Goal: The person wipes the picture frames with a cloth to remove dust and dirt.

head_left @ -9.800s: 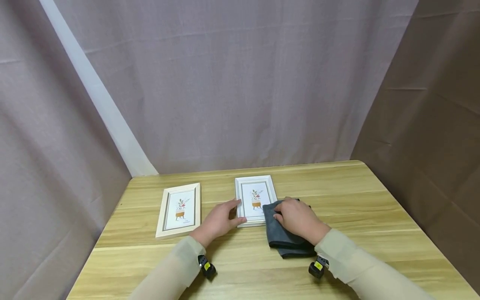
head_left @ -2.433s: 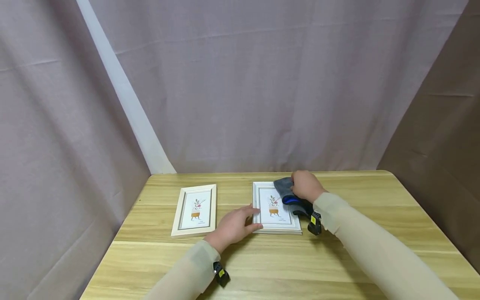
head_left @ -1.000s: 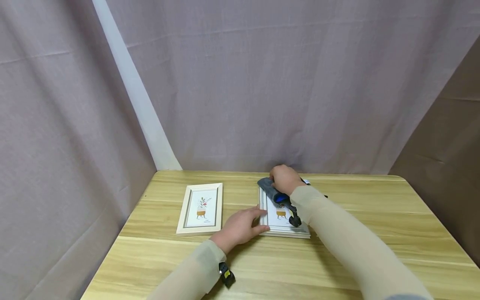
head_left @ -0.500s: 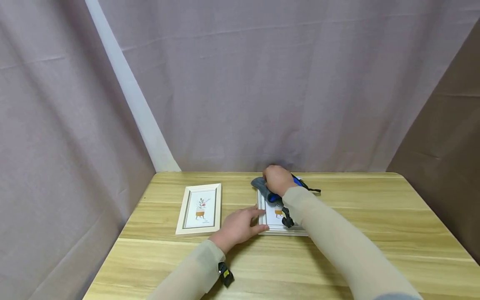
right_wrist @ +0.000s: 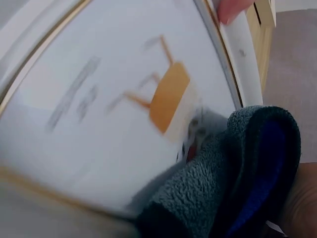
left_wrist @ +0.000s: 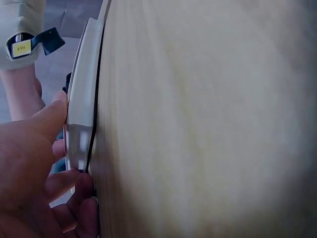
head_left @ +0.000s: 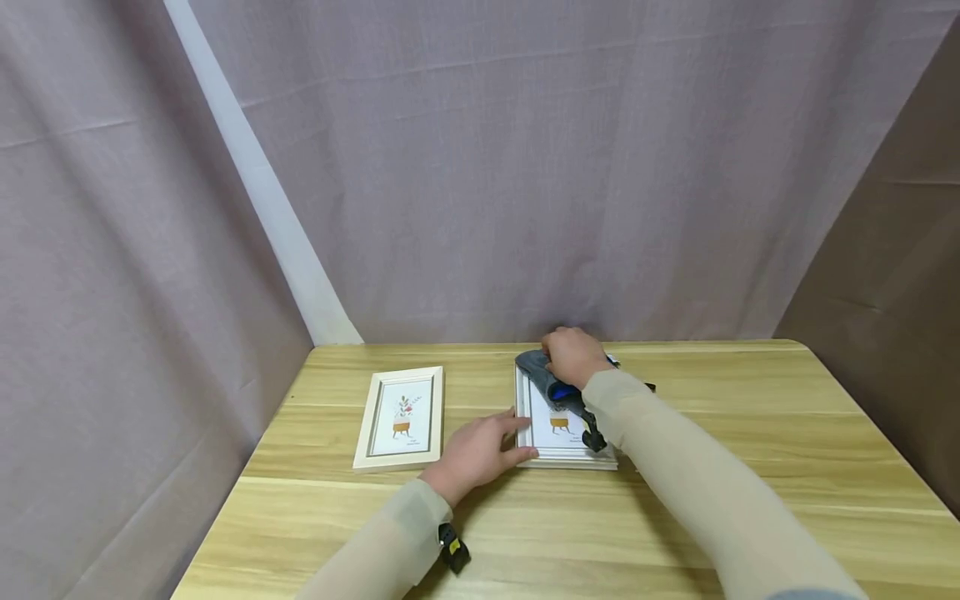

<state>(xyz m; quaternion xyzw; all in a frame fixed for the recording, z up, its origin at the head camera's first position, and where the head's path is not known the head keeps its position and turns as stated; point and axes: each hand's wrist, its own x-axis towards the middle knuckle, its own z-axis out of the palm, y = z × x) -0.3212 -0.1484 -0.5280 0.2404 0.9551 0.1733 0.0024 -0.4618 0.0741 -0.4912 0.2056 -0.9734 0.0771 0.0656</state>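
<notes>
Cloth, dark grey, is scrunched up in your right hand over the upper part of the white picture frame. Your left hand has that frame's lower left side gripped, frame flat on the wooden table, right of the cream frame.

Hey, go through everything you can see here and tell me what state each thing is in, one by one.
White frame: face up on the table, partly covered.
Cream frame: face up, uncovered.
Gray cloth: folded over, blue inside showing, against the white frame's picture.
Left hand: holding the white frame's near left corner.
Right hand: gripping the cloth.
Curtain: hanging, lightly creased.
</notes>
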